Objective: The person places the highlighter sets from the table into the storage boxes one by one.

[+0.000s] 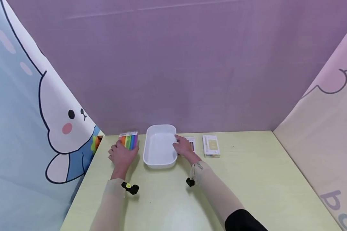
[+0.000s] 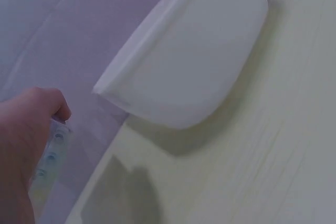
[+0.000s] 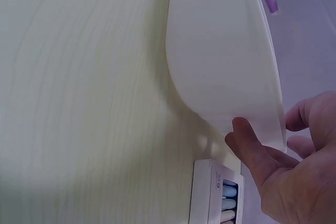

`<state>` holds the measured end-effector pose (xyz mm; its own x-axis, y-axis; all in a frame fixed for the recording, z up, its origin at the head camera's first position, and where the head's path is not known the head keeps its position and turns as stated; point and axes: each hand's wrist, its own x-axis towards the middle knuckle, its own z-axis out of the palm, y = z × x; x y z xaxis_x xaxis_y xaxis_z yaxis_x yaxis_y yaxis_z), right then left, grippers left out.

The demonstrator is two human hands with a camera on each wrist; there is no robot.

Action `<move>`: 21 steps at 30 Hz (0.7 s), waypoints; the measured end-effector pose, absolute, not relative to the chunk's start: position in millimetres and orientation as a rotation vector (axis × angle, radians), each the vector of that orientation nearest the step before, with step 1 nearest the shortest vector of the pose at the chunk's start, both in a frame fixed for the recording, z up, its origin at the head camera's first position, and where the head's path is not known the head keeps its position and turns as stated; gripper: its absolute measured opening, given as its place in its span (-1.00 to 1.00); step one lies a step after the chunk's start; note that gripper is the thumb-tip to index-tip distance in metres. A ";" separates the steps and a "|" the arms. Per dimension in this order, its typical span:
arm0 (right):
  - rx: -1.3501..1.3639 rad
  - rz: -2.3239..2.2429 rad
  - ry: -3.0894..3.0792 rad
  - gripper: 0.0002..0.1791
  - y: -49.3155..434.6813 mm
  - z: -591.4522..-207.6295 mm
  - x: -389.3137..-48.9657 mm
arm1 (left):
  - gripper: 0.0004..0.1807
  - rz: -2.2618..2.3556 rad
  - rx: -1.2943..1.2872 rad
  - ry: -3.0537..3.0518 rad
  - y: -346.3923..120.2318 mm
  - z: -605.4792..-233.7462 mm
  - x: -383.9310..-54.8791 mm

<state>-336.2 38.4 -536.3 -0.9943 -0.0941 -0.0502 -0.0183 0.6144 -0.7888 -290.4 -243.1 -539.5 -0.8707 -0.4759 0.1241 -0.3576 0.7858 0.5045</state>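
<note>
A white plastic basin [image 1: 160,163] with rounded corners stands near the far edge of the table, between my two hands. My right hand [image 1: 183,147] grips its right rim. In the right wrist view the thumb [image 3: 245,135] lies against the basin's outer wall [image 3: 220,40], with the other fingers at the rim. Left of the basin, my left hand [image 1: 122,155] holds a flat pack of rainbow-coloured sticks [image 1: 129,142] with a white printed top. The left wrist view shows fingers curled over the clear pack's edge [image 2: 51,156]; the hand hides its lower part.
Behind my right hand is a white windowed box [image 1: 192,141], whose pale coloured sticks [image 3: 229,204] show in the right wrist view. Farther right lies a stack of white boxes [image 1: 211,146]. A purple cloth [image 1: 191,70] hangs behind the pale wooden table [image 1: 248,179].
</note>
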 end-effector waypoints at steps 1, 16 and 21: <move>-0.099 -1.342 2.740 -0.37 38.4 -536.1 -336.6 | 0.12 -0.700 0.656 -2.728 -241.2 -536.4 -289.2; -0.049 -1.422 2.635 -0.35 42.3 -539.6 -341.9 | 0.07 -0.748 0.606 -2.648 -202.9 -505.3 -277.1; -0.028 -1.466 2.598 -0.35 42.7 -539.9 -342.6 | 0.05 -0.750 0.587 -2.634 -186.9 -500.1 -277.6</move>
